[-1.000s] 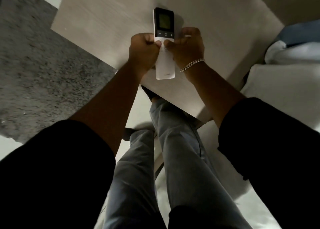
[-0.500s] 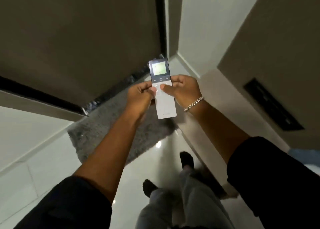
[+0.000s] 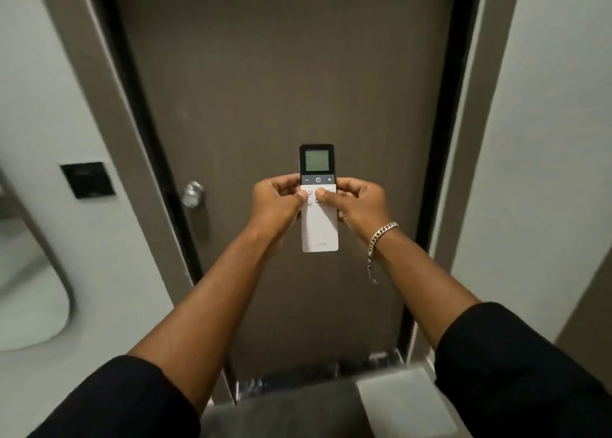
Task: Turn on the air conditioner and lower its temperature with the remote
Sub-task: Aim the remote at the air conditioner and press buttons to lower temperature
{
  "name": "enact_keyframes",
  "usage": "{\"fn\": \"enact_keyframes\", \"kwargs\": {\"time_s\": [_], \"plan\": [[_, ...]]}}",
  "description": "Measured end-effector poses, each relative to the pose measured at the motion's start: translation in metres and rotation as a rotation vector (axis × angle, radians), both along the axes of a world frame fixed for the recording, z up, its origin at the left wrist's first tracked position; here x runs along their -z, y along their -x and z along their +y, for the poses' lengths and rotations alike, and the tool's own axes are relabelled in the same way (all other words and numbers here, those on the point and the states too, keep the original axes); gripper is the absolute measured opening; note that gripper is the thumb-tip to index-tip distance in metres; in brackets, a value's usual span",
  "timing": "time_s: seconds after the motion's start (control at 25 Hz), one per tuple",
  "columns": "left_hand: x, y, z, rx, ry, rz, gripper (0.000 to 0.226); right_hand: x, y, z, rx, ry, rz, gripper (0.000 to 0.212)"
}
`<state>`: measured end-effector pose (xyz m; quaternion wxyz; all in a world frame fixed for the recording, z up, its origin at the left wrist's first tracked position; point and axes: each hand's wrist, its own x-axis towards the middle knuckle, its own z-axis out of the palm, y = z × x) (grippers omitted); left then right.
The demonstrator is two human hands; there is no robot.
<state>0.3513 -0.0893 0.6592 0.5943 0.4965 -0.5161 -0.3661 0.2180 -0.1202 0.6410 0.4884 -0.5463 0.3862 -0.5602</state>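
Nearest, two black sleeves point(image 3: 109, 401) and bare forearms. Left hand point(image 3: 276, 202) and right hand point(image 3: 359, 202) both grip a slim white remote with dark screen end point(image 3: 318, 199), held upright between them, thumbs on its buttons. Silver chain bracelet point(image 3: 381, 238) on right wrist. Beyond, brown door point(image 3: 281, 73), metal knob point(image 3: 193, 194).

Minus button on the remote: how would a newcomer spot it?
Before the brown door, both hands hold a white remote. Under its screen runs a grey strip; the minus button sits at its left end, beside the power symbol, opposite the plus.
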Motion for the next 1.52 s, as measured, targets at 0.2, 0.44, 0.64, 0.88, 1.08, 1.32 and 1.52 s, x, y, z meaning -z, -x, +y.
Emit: {"fn": "enact_keyframes", "kwargs": {"time_s": [0.2, 0.44, 0.64, 0.88, 1.08, 1.32, 1.52], "plan": [[-0.122, -0.031, 0.032, -0.074, 0.259, -0.036, 0.031, -0.123, -0.032, 0.005, -0.077, 0.242, -0.068, 0.025], [-0.201, -0.031, 0.057, -0.03, 0.452, -0.067, 0.024, -0.205, -0.035, 0.016, -0.109, 0.423, -0.121, 0.029], [-0.249, -0.027, 0.064, 0.022, 0.57, -0.086, 0.023, -0.259, -0.024, 0.025, -0.142, 0.552, -0.123, 0.03], [-0.278, -0.021, 0.065, 0.072, 0.656, -0.112, 0.02, -0.292, -0.011, 0.032, -0.135, 0.628, -0.114, 0.04], [-0.29, -0.018, 0.065, 0.085, 0.707, -0.12, 0.02, -0.303, -0.007, 0.033, -0.144, 0.662, -0.137, 0.04], [-0.295, -0.016, 0.062, 0.073, 0.727, -0.143, 0.019, -0.306, -0.007, 0.03, -0.131, 0.676, -0.176, 0.039], [-0.294, -0.017, 0.062, 0.089, 0.729, -0.168, 0.019, -0.305, -0.002, 0.027, -0.151, 0.684, -0.141, 0.043]]}}
